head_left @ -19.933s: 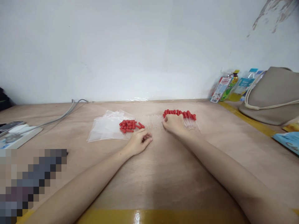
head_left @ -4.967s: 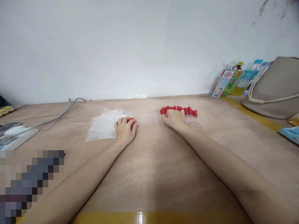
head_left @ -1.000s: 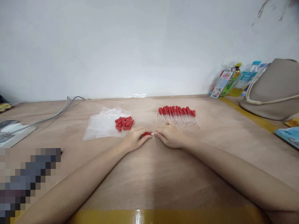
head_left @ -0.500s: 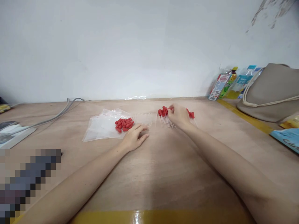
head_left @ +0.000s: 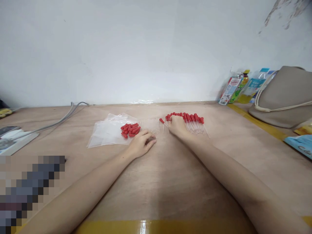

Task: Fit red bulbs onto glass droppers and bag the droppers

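Observation:
My left hand (head_left: 142, 143) rests on the table, fingers loosely curved and thumb apart, holding nothing. Just beyond its knuckles lies a small pile of red rubber bulbs (head_left: 130, 130) on clear plastic bags (head_left: 104, 133). A row of bare clear glass tubes (head_left: 149, 125) lies past its fingertips. My right hand (head_left: 177, 125) is closed at the left part of a row of red-bulbed droppers (head_left: 195, 122). One tilted dropper (head_left: 162, 121) sticks out left of its fingers, its thin stem running toward them; the exact grip is partly hidden.
Bottles and a carton (head_left: 229, 91) stand at the back right by the wall, beside a grey-brown bag (head_left: 282, 97). A blue packet (head_left: 299, 144) lies at the right. Grey cables (head_left: 65, 117) run to a white power strip (head_left: 21, 143) at the left. Yellow tape (head_left: 109, 226) marks the table's front.
My right hand has moved left and slightly nearer along the dropper row, uncovering its right part. A tilted dropper now shows left of the fingers. My left hand stays put.

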`<act>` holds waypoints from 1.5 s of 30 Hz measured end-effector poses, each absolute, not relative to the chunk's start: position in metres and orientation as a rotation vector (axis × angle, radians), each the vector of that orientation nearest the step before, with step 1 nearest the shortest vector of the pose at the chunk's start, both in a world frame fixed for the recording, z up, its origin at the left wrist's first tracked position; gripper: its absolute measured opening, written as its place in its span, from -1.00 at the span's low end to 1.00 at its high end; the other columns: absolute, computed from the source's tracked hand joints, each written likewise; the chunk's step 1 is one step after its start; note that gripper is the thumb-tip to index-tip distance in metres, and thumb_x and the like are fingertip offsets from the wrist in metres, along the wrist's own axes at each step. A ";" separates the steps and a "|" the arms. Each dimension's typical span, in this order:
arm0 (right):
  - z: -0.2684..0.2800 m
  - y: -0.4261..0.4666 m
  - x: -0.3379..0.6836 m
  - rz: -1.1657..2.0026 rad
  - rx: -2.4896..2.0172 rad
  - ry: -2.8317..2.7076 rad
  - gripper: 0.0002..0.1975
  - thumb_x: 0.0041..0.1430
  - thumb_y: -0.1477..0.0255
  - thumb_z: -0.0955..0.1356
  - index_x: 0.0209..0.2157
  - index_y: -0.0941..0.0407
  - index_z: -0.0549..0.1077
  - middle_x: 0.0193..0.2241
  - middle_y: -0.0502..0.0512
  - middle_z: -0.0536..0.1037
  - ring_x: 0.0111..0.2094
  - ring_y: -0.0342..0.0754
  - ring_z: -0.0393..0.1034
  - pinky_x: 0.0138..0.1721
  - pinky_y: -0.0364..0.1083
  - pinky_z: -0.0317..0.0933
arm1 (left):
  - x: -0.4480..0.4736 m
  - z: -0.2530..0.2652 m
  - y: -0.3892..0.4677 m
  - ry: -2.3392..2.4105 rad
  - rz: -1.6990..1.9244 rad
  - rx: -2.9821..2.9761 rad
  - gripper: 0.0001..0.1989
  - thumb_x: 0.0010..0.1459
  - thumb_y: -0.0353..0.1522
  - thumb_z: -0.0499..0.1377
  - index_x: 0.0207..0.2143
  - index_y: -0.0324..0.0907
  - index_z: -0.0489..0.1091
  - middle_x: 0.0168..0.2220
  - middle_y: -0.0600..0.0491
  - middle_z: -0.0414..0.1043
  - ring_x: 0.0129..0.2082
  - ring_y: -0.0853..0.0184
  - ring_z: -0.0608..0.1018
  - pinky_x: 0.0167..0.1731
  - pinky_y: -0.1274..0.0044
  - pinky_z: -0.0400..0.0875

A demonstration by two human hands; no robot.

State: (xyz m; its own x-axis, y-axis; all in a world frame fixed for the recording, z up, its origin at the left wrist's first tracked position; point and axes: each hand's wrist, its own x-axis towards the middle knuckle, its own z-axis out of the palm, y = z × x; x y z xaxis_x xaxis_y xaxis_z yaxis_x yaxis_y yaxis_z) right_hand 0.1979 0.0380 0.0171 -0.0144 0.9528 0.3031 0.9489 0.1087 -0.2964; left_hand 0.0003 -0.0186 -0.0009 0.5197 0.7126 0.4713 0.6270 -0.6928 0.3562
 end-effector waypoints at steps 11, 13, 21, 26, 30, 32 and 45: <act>0.020 0.026 0.177 -0.039 -1.812 -2.025 -0.70 0.16 0.28 0.16 -0.33 0.11 0.43 -0.31 0.16 0.51 -0.26 0.04 0.39 -0.35 -0.07 0.16 | -0.012 0.003 -0.009 1.870 1.239 2.614 -0.83 0.10 -0.28 0.10 -0.34 -0.13 0.43 -0.32 -0.01 0.37 -0.23 0.19 0.34 -0.21 0.36 0.18; 0.021 0.026 0.174 -0.033 -1.841 -2.046 -0.70 0.17 0.31 0.15 -0.31 0.12 0.44 -0.30 0.18 0.51 -0.27 0.06 0.40 -0.37 -0.06 0.17 | -0.020 0.004 -0.003 2.059 1.263 2.538 -0.83 0.08 -0.27 0.10 -0.33 -0.12 0.43 -0.29 -0.02 0.36 -0.20 0.16 0.32 -0.22 0.34 0.16; 0.022 0.029 0.171 -0.045 -1.946 -2.060 -0.68 0.16 0.34 0.16 -0.30 0.18 0.47 -0.30 0.26 0.51 -0.29 0.07 0.41 -0.37 -0.06 0.18 | -0.033 0.008 0.004 2.252 1.147 2.459 -0.81 0.01 -0.21 0.14 -0.39 -0.10 0.43 -0.26 -0.03 0.33 -0.16 0.11 0.30 -0.22 0.32 0.12; 0.021 0.029 0.173 0.005 -1.990 -2.028 -0.67 0.16 0.29 0.16 -0.32 0.17 0.47 -0.33 0.25 0.52 -0.27 0.08 0.41 -0.35 -0.05 0.19 | -0.031 0.008 0.002 2.218 1.102 2.510 -0.85 -0.03 -0.24 0.15 -0.45 -0.12 0.39 -0.27 -0.03 0.32 -0.16 0.11 0.29 -0.21 0.31 0.10; 0.021 0.030 0.175 -0.014 -1.958 -1.971 -0.68 0.14 0.29 0.17 -0.26 0.16 0.44 -0.32 0.23 0.52 -0.28 0.08 0.41 -0.36 -0.05 0.19 | -0.031 0.008 0.000 2.214 1.042 2.530 -0.85 -0.03 -0.24 0.14 -0.46 -0.13 0.37 -0.28 -0.03 0.33 -0.18 0.11 0.30 -0.22 0.31 0.09; 0.022 0.032 0.178 -0.042 -1.940 -1.925 -0.67 0.15 0.29 0.17 -0.21 0.16 0.43 -0.30 0.22 0.52 -0.28 0.07 0.41 -0.36 -0.05 0.19 | -0.031 0.007 0.000 2.225 1.038 2.521 -0.84 -0.02 -0.24 0.13 -0.45 -0.13 0.36 -0.29 -0.03 0.33 -0.18 0.11 0.30 -0.23 0.31 0.10; 0.020 0.043 0.188 0.095 -2.045 -1.941 -0.62 0.04 0.14 0.24 -0.29 0.12 0.49 -0.34 0.21 0.52 -0.25 0.07 0.40 -0.34 -0.06 0.19 | -0.031 0.005 0.002 2.273 1.032 2.506 -0.83 0.01 -0.23 0.10 -0.51 -0.14 0.33 -0.32 -0.03 0.37 -0.21 0.12 0.32 -0.26 0.31 0.11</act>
